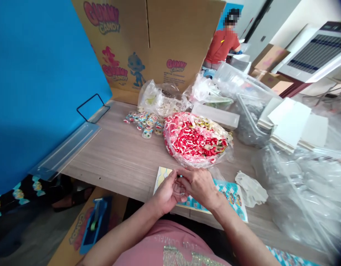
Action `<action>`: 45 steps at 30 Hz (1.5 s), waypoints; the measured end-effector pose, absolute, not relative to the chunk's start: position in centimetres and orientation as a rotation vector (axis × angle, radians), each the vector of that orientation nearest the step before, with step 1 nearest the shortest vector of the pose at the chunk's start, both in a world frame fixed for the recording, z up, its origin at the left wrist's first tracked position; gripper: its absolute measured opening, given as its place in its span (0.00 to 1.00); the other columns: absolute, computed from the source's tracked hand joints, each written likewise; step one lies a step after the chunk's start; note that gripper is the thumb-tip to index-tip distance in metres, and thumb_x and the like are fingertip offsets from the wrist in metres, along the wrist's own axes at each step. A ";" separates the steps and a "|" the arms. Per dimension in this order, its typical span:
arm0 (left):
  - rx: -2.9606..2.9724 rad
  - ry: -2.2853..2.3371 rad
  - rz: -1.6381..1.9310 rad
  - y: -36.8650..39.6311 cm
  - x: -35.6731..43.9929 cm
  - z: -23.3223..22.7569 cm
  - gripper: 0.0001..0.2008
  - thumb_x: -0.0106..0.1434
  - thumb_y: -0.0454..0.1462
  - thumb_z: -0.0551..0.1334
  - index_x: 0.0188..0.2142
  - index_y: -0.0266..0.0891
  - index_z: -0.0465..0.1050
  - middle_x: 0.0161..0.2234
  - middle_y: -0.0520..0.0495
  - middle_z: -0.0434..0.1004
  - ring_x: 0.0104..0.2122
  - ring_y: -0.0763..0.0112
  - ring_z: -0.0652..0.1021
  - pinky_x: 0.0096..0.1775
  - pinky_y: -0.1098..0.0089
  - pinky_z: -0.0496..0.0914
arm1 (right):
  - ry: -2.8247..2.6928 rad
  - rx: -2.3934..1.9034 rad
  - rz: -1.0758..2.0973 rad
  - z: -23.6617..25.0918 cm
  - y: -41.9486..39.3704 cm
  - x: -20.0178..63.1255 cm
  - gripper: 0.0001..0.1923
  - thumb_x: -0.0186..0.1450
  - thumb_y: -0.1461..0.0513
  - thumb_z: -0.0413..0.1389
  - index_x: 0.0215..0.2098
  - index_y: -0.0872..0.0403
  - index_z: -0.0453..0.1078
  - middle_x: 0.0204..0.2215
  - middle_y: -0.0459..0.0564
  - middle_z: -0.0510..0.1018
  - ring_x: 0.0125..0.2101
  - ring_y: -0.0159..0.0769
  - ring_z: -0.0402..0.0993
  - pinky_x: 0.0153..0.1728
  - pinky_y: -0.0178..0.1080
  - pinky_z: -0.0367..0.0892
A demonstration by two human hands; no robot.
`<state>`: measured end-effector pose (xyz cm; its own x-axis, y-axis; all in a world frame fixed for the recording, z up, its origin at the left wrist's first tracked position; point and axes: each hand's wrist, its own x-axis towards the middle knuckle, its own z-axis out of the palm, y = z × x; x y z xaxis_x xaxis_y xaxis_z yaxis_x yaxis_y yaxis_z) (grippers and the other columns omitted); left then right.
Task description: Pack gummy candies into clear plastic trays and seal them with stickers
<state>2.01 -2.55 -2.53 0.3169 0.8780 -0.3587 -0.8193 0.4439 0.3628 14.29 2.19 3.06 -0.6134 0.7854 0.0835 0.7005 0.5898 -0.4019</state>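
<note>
Nearest, at the lower centre of the frame: the left hand [166,194] and right hand [199,186], pressed together over the table's front edge, both closed round a small clear plastic capsule [179,189] held between them; fingertips of both meet at its top, where a tiny blue speck shows. Contents of the capsule cannot be told. Step in hand, by judgement: closing or fitting the little capsule, one piece among many; the next move would call for a firm pinch with both thumbs and a steady hold, since the thing is small and slippery. Under the hands: a flat printed sheet with blue and yellow pattern [231,195], lying on the pale wood-grain table [117,155]. Right of it: a crumpled white glove [250,188]. Lower left, below table level: a blue tape dispenser [95,221] on cardboard. Centre: a clear plastic bag heaped with red and white gummy candies [195,140], just beyond the hands. Behind it, left: a cluster of small filled clear capsules [144,122]. Right side: crumpled clear plastic sheeting [303,188] and stacked white cards [291,127]. Upper centre: a tall brown cardboard box printed "Gummy Candy" [159,40]. Far upper right: another person in an orange shirt [223,46], back turned.
</note>
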 end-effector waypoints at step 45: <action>0.319 0.907 1.176 -2.6 1.5 -1.4 0.19 0.58 0.47 0.67 0.42 0.40 0.65 0.24 0.50 0.77 0.15 0.73 0.72 0.13 0.79 0.56 | -2.031 -1.379 0.374 0.8 5.6 21.0 0.12 0.68 0.62 0.52 0.37 0.51 0.79 0.38 0.51 0.80 0.36 0.36 0.77 0.39 0.35 0.69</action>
